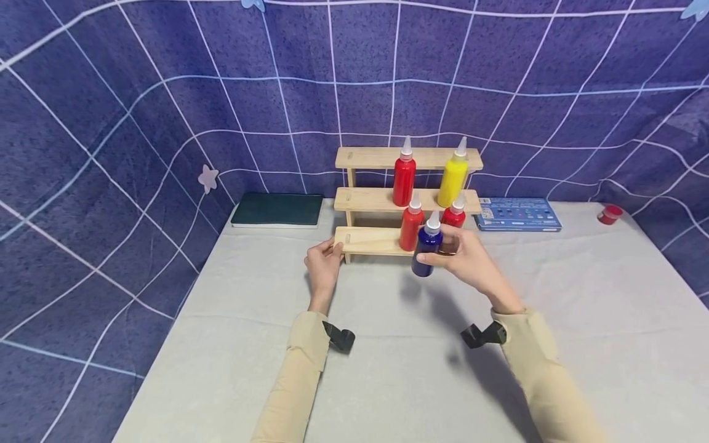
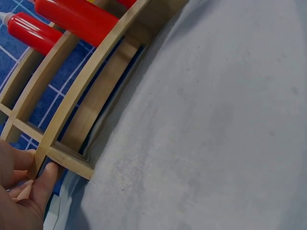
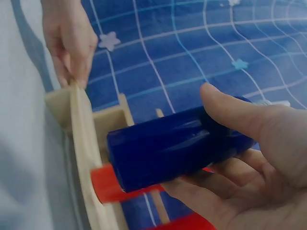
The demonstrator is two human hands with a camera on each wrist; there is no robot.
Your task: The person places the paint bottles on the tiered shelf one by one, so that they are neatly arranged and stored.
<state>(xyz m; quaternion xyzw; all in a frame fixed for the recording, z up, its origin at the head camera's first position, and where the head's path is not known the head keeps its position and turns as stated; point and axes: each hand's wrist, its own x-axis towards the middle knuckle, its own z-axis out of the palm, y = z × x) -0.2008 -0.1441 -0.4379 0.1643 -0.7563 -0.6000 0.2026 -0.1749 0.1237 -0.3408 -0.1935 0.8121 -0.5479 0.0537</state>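
Note:
My right hand [image 1: 471, 258] grips a dark blue squeeze bottle [image 1: 425, 252] with a white pointed cap, thumb on one side and fingers on the other. It is held in front of the lowest tier of a wooden three-step rack [image 1: 368, 239]. With thumb and fingers, my left hand [image 1: 323, 267] pinches the left end of that tier; the left wrist view shows the thumb [image 2: 44, 182] at the wood. A red bottle [image 1: 411, 231] stands on the lowest tier. Another red bottle [image 1: 454, 216] is partly hidden by my right hand. The middle tier carries a red bottle [image 1: 404, 181] and a yellow bottle [image 1: 453, 179].
A dark green book [image 1: 277, 209] lies on the table left of the rack. To the right are a flat blue box [image 1: 519, 214] and a small red tub [image 1: 610, 214]. A blue grid-patterned curtain [image 1: 277, 104] hangs behind the pale tablecloth [image 1: 382, 369].

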